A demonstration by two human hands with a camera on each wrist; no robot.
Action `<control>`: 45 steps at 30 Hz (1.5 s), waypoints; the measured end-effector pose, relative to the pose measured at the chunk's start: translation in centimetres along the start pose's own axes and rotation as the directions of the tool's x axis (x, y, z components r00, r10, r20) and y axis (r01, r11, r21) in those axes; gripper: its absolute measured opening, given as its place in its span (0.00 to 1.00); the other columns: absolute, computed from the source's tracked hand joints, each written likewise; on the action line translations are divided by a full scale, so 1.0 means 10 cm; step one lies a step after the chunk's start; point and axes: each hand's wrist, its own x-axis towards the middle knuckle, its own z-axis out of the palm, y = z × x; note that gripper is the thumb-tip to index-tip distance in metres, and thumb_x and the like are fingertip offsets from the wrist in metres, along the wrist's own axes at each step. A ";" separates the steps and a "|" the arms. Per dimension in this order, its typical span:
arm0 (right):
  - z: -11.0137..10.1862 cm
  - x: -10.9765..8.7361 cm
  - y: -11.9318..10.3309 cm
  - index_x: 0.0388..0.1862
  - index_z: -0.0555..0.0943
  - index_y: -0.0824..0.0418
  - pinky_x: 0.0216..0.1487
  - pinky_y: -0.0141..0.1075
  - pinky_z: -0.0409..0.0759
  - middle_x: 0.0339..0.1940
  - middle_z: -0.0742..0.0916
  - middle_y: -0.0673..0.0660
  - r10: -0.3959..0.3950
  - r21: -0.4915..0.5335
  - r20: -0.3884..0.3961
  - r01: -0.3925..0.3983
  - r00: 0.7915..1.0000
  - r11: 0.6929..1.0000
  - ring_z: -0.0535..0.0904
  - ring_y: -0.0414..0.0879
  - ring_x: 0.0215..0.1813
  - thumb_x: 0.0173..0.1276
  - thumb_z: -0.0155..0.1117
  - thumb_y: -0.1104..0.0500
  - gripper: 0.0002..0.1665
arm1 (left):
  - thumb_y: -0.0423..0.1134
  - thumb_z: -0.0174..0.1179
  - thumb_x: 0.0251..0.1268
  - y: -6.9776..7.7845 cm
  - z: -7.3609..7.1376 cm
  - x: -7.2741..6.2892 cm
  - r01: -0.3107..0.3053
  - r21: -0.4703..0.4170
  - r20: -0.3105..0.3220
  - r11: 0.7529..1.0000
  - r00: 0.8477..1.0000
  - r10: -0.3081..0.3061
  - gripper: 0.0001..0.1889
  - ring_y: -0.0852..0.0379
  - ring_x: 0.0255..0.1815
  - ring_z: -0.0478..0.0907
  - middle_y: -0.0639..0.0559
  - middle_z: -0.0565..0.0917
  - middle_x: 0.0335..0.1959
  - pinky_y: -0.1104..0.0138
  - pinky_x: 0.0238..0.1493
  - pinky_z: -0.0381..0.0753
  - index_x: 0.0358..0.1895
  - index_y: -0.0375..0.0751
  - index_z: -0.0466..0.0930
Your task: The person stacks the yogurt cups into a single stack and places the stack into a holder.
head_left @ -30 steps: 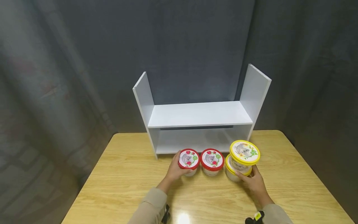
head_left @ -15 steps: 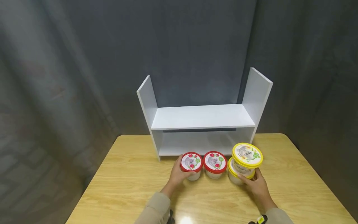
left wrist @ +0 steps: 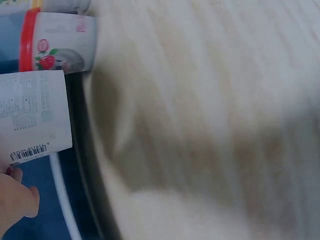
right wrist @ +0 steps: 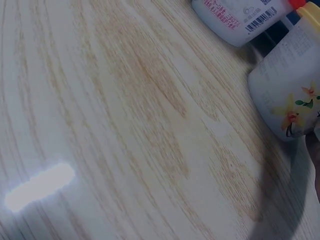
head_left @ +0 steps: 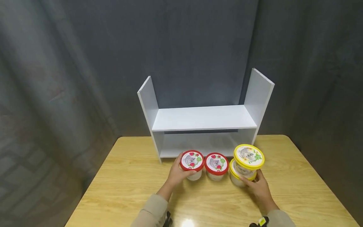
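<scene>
My left hand (head_left: pixel 176 174) holds a white tub with a red lid (head_left: pixel 192 160), thumb across its front and fingers at its left side. Its barcode side (left wrist: pixel 35 117) faces the left wrist camera. A second red-lidded tub (head_left: pixel 216 164) stands on the table just to its right. Further right, a tub with a yellow lid (head_left: pixel 249 156) sits on another yellow-lidded tub (head_left: pixel 237 181), set a little off centre. My right hand (head_left: pixel 258 188) grips the lower one from the front right, its thumb below the yellow rim. Its far fingers are mostly hidden.
A white two-level shelf (head_left: pixel 204 118) stands behind the tubs, at the back of the wooden table (head_left: pixel 127 176). Its lower board (head_left: pixel 195 143) lies right behind the lids. Dark grey curtains (head_left: pixel 198 47) hang behind and at both sides.
The left hand and its red-lidded tub have risen slightly and shifted a little left from the neighbouring tub. The right hand stays at the yellow-lidded stack. The head view has shifted slightly.
</scene>
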 end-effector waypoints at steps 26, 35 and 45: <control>0.01 0.01 0.02 0.62 0.56 0.57 0.44 0.17 0.62 0.51 0.70 0.50 0.003 0.006 -0.036 -0.003 0.999 1.000 0.63 0.34 0.50 0.51 0.67 0.54 0.42 | 0.49 0.71 0.32 0.80 -0.01 0.21 -0.099 -0.001 0.145 0.995 0.984 0.098 0.50 0.52 0.62 0.54 0.52 0.59 0.63 0.52 0.55 0.61 0.65 0.50 0.52; 0.04 0.02 -0.06 0.62 0.54 0.59 0.44 0.18 0.63 0.56 0.67 0.62 -0.002 -0.010 -0.006 0.001 1.000 1.000 0.63 0.39 0.52 0.51 0.66 0.53 0.44 | 0.50 0.71 0.33 1.01 0.16 0.31 -0.133 0.011 0.191 0.991 0.973 0.128 0.49 0.56 0.62 0.54 0.57 0.59 0.62 0.53 0.55 0.60 0.65 0.57 0.52; 0.00 0.01 -0.01 0.61 0.56 0.58 0.43 0.20 0.66 0.51 0.71 0.56 -0.030 -0.008 -0.011 0.030 0.999 1.000 0.65 0.31 0.47 0.51 0.66 0.53 0.42 | 0.51 0.70 0.33 1.30 0.37 0.41 -0.153 0.000 0.245 0.988 0.958 0.148 0.50 0.61 0.60 0.55 0.64 0.59 0.61 0.55 0.55 0.61 0.65 0.59 0.51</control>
